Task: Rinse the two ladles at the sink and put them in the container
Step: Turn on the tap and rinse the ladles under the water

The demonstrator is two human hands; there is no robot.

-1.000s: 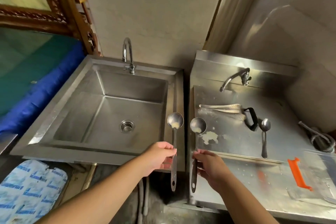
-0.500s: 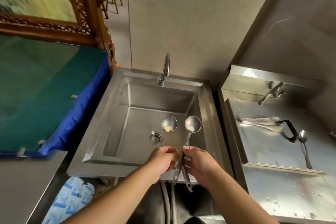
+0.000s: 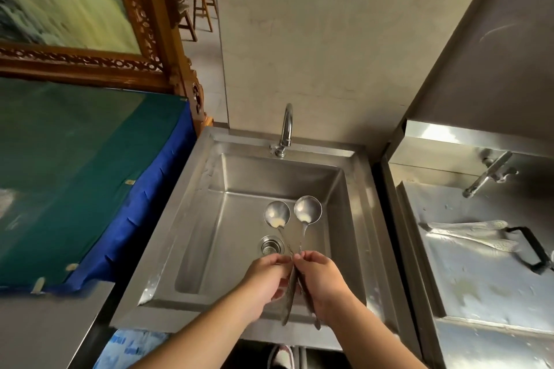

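The sink (image 3: 353,219) is brushed steel with a dull sheen, smooth inside. Its tap (image 3: 286,126) is glossy chrome. Both ladles (image 3: 277,214) (image 3: 308,210) are polished metal, their bowls smeared with pale residue. The counter (image 3: 479,278) at the sink's right edge is scuffed, spotted steel. The picture frame (image 3: 144,27) is carved, varnished wood.

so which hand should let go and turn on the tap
Probably the left. Both hands grip a ladle over the sink, and the tap sits behind, slightly left of centre, so the left hand has the shorter reach. The right hand could take both handles.
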